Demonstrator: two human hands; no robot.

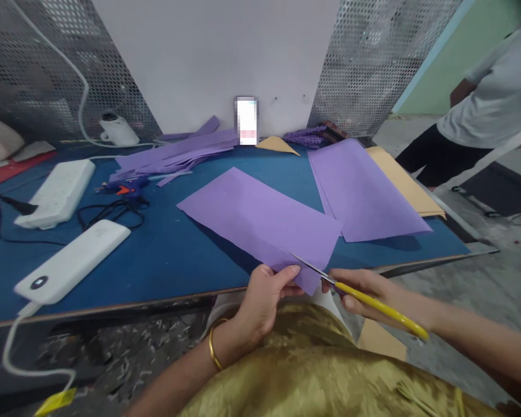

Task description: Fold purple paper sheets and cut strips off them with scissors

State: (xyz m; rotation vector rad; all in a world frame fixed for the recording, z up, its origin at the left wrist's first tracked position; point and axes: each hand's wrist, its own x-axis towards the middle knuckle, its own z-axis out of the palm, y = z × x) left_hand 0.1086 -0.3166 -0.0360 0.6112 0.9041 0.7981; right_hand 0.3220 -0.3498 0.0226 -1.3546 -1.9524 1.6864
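A sheet of purple paper (pixel 260 217) lies at an angle across the table's front edge. My left hand (pixel 267 298) pinches its near edge between thumb and fingers, a gold bangle on the wrist. In my right hand (pixel 360 289) is a pair of scissors (pixel 382 306) with yellow handles. The blades lie over the near right corner of the paper, pointing up and left, close to my left thumb. Whether the blades are parted is hard to tell. To the right rest more purple sheets (pixel 360 188), one corner reaching past the held sheet.
Purple strips (pixel 178 152) are piled at the back left, beside a glue gun (pixel 128 188). White power strips (pixel 63 191) and cords occupy the left. A phone (pixel 247 120) leans on the back panel. Orange-tan paper (pixel 406 182) lies far right. A person (pixel 490 98) stands beyond.
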